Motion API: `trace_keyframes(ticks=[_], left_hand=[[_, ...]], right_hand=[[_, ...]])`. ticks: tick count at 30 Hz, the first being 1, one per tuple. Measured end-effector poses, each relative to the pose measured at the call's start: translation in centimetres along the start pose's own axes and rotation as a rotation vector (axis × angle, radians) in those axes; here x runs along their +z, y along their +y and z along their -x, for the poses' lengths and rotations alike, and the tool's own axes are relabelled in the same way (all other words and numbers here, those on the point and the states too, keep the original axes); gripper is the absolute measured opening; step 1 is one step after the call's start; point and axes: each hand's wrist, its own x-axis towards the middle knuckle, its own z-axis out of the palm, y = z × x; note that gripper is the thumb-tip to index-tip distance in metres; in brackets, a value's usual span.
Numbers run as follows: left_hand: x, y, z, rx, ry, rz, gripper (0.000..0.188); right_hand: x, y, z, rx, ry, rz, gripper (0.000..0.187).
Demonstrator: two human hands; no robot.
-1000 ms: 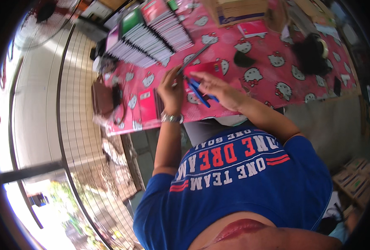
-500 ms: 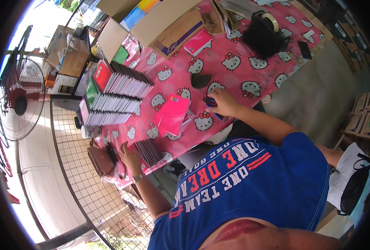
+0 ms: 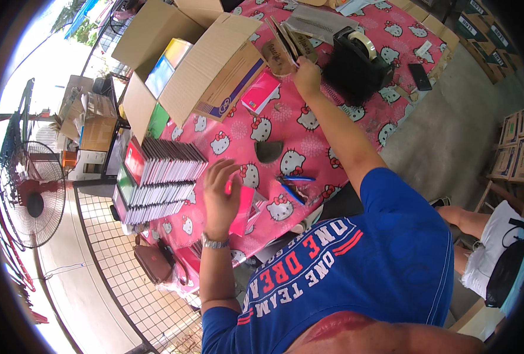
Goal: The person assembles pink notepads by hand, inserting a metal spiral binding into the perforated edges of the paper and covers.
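My left hand (image 3: pixel 219 197) hovers over pink notebooks (image 3: pixel 242 215) near the table's front edge, fingers apart and nothing in them. It hides part of the notebooks. My right hand (image 3: pixel 307 78) reaches far across the table to an upright cut cardboard holder (image 3: pixel 278 58). Its fingers are closed at the holder's near edge; what they hold, if anything, is hidden. Blue-handled pliers (image 3: pixel 294 189) lie on the table with their handles spread. Beyond them is a dark, half-round piece (image 3: pixel 268 151). Stacked notebooks (image 3: pixel 161 180) with red and green covers stand left of my left hand.
An open carton (image 3: pixel 229 82) stands at the back, with a pink notebook pack (image 3: pixel 260 92) beside it. A tape dispenser (image 3: pixel 365 50), black bristly bundle (image 3: pixel 350 79) and phone (image 3: pixel 419 76) lie at right. A brown bag (image 3: pixel 153 261) and fan (image 3: pixel 34 203) are at left.
My right hand has let go of the pliers and moved far across to the cardboard holder. My left hand has risen from beside the front notebook stack to above the pink notebooks.
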Motion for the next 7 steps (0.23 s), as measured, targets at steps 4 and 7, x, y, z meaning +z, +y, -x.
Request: trace_keyframes(ticks=[4,7], left_hand=[[5.4,0.0,-7.7,0.039,-0.151,0.299,0.024],[9.1,-0.6,-14.6,-0.131,-0.316,0.332,0.027]], right_hand=[[-1.4,-1.3,0.4,0.021,-0.043,-0.011,0.023],[-1.7,-0.8,0.0,0.001,-0.006,0.005,0.031]])
